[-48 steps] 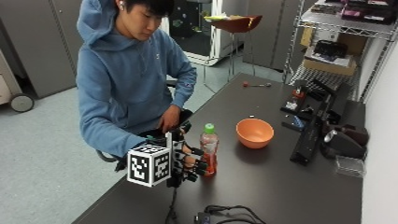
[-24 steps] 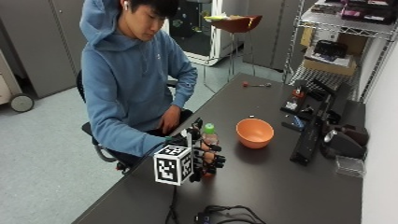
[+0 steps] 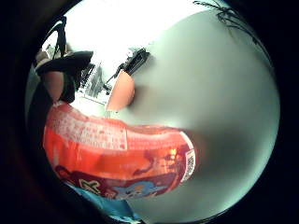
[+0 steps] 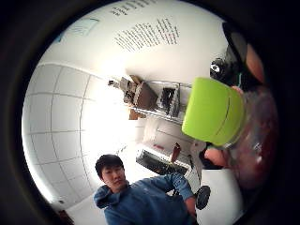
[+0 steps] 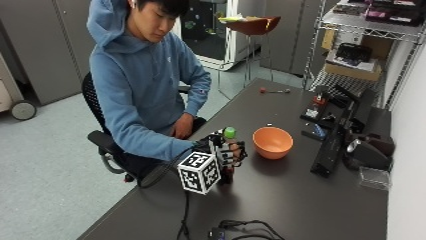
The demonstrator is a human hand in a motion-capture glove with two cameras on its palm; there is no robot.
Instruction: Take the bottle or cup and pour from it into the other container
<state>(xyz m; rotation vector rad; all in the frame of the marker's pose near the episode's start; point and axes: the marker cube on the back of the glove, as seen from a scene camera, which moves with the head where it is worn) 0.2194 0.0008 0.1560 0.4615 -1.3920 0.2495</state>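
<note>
Orange bowl (image 5: 272, 142) just beyond fingertips of right hand (image 5: 223, 155); fingers wrapped round upright juice bottle (image 5: 228, 152), green cap (image 4: 213, 111) on.

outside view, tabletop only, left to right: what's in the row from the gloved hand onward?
Right hand gripping the bottle with the green cap → orange bowl → black upright device → clear plastic box by the wall.

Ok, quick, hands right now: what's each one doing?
Right hand: gripping the bottle, upright on the table.
Bare hand: rests in the lap, holding nothing.
</note>
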